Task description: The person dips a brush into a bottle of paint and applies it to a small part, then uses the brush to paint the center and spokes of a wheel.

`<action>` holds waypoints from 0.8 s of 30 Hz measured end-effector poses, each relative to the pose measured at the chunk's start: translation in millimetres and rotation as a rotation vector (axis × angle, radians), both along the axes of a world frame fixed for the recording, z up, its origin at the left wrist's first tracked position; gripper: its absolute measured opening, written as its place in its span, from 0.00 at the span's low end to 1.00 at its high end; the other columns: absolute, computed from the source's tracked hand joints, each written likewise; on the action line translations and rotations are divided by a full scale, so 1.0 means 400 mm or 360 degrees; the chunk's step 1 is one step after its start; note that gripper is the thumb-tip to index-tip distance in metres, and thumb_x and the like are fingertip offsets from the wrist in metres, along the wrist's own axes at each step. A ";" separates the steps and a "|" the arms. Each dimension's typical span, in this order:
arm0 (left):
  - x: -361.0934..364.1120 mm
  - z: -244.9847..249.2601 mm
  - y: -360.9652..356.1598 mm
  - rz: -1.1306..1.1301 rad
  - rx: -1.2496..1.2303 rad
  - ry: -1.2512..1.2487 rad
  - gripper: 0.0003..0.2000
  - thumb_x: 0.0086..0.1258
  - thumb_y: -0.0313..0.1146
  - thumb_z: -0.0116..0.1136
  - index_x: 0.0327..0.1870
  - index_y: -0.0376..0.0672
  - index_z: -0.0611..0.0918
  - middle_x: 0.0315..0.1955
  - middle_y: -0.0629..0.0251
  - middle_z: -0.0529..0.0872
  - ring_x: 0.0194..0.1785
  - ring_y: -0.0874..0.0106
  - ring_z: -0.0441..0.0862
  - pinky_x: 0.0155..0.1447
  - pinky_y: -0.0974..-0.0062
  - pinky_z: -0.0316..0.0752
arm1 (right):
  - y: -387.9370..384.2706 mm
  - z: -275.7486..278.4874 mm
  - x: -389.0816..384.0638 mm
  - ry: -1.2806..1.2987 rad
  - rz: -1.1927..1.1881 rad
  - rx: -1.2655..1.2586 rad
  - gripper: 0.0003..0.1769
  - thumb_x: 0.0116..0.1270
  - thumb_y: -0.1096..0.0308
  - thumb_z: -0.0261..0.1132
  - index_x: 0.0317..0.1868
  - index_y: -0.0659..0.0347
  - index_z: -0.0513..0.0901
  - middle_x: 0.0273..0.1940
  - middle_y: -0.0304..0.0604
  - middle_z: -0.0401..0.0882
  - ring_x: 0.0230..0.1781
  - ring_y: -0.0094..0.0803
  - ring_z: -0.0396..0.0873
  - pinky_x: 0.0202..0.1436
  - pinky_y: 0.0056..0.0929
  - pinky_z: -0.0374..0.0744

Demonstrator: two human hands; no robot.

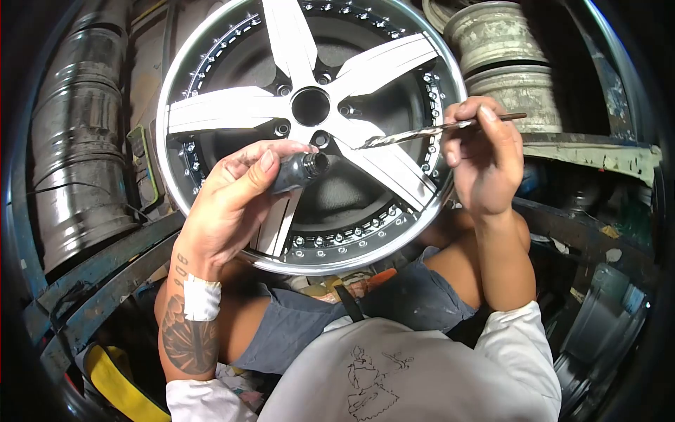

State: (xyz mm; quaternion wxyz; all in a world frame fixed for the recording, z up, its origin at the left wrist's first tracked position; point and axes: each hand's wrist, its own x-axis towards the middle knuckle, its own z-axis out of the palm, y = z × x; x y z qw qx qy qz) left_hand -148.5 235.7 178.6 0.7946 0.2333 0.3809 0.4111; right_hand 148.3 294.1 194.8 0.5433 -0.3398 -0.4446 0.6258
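A large alloy wheel (225, 110) with white-looking spokes, a dark inner face and a polished lip lies in front of my lap. Over its lower left part, my left hand (228, 190) grips a small dark bottle (292, 173), its uncapped threaded mouth tilted to the right. Between the thumb and fingers of my right hand (492, 158) is a thin paintbrush (415, 132), held nearly level. The brush tip points left, overlapping the lower right spoke near the hub and a short way from the bottle's mouth. Small bolts ring the wheel's inner edge.
Stacked dark wheel barrels (77, 133) stand along the left behind metal bars (105, 257). Worn silver rims (499, 42) are piled at the upper right. Another dark wheel (605, 316) leans at the lower right, and a yellow object (116, 387) lies at the lower left.
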 end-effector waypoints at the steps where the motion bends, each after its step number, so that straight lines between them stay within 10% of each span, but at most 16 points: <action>1: -0.001 -0.003 -0.001 -0.0010 -0.0015 0.0003 0.20 0.74 0.43 0.60 0.56 0.37 0.80 0.57 0.53 0.82 0.60 0.67 0.79 0.67 0.69 0.71 | 0.006 -0.001 0.001 -0.0005 -0.0087 -0.0106 0.17 0.77 0.64 0.53 0.42 0.71 0.80 0.36 0.51 0.81 0.24 0.27 0.75 0.29 0.20 0.74; 12: 0.084 -0.022 -0.022 -0.0681 -0.0314 -0.0048 0.15 0.71 0.34 0.60 0.52 0.33 0.84 0.58 0.51 0.81 0.64 0.65 0.76 0.67 0.69 0.69 | 0.065 -0.127 0.004 0.0011 -0.0139 -0.0503 0.32 0.82 0.46 0.42 0.57 0.72 0.73 0.42 0.58 0.83 0.32 0.35 0.84 0.36 0.30 0.83; 24: 0.089 -0.059 -0.009 -0.0736 -0.0320 -0.0194 0.11 0.72 0.32 0.62 0.51 0.40 0.87 0.62 0.55 0.78 0.67 0.67 0.72 0.71 0.69 0.64 | 0.061 -0.160 -0.053 -0.0169 -0.0233 -0.0489 0.09 0.73 0.70 0.56 0.48 0.67 0.73 0.33 0.43 0.78 0.31 0.30 0.80 0.36 0.28 0.79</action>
